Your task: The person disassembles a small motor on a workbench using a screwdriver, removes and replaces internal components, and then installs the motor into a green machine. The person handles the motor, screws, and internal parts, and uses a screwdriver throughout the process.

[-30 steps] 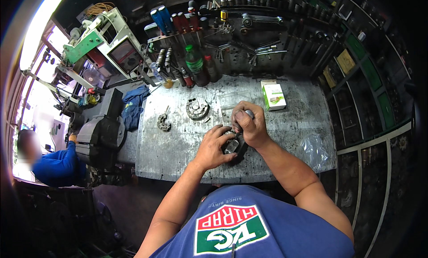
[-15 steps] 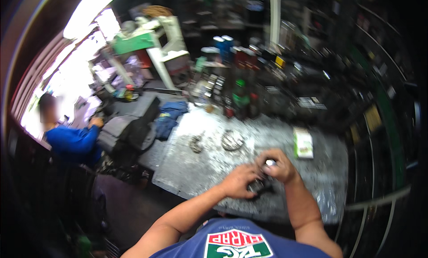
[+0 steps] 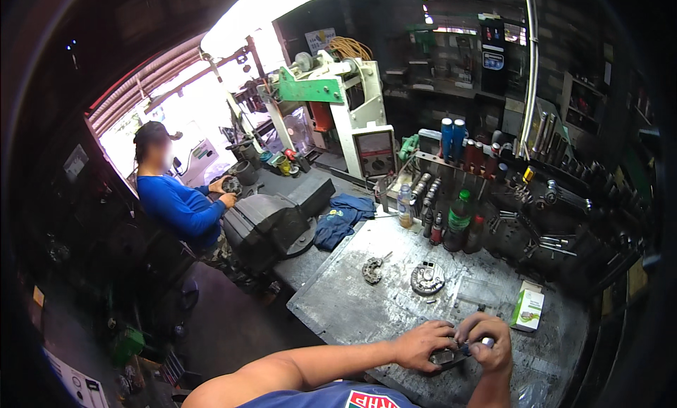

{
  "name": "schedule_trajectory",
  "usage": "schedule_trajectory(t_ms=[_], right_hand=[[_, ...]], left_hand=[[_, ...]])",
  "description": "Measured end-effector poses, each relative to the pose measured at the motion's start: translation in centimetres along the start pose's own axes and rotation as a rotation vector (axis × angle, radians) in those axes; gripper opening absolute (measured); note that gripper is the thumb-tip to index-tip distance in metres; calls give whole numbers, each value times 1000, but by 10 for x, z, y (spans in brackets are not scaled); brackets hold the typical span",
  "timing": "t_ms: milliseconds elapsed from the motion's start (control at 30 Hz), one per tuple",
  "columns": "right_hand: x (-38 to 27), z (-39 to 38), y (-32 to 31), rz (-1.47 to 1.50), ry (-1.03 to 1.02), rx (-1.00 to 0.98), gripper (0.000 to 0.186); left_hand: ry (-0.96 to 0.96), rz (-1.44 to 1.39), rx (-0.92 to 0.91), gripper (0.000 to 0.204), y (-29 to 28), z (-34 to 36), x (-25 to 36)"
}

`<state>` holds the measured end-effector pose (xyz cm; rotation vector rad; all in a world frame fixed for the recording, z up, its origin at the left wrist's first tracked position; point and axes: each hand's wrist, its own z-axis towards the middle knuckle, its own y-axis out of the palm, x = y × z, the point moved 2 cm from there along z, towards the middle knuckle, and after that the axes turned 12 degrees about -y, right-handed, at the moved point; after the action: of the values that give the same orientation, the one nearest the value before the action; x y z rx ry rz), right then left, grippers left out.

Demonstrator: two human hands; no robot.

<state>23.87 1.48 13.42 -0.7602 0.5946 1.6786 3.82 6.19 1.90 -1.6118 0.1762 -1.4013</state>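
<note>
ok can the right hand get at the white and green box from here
Probably yes: nothing visible stands between the right hand and the white and green box, though the held tool may need setting down.

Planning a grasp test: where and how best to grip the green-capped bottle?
Probably the neck of the green-capped bottle, from above and the front: it stands upright, tapers toward the cap, and a red-capped bottle crowds its right.

Single head view: left fisheye is sitting on the wearer's head, is looking down and out over the tabletop point(image 3: 352, 295), is catching left hand point(image 3: 425, 346) and right hand point(image 3: 498, 329) close at bottom, co-worker point(image 3: 176, 205) farther off left
</note>
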Motion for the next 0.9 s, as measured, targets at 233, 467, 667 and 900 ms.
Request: schedule_trajectory(t_ms=[233,467,667,900], right_hand=[[11,-12,9,225,192,52,49],[3,-14,7,69,-27,54,24],[3,-12,4,169,-12,22,25],[0,-21,6,83,47,132,19]], left_hand=[[33,-1,-36,66,-5,4,-5],[17,-51,-78,70,-8,10,-8],[-111,-53,-165,96,-10,16,-10],[-76,4,-108,99,-6,13,-13]])
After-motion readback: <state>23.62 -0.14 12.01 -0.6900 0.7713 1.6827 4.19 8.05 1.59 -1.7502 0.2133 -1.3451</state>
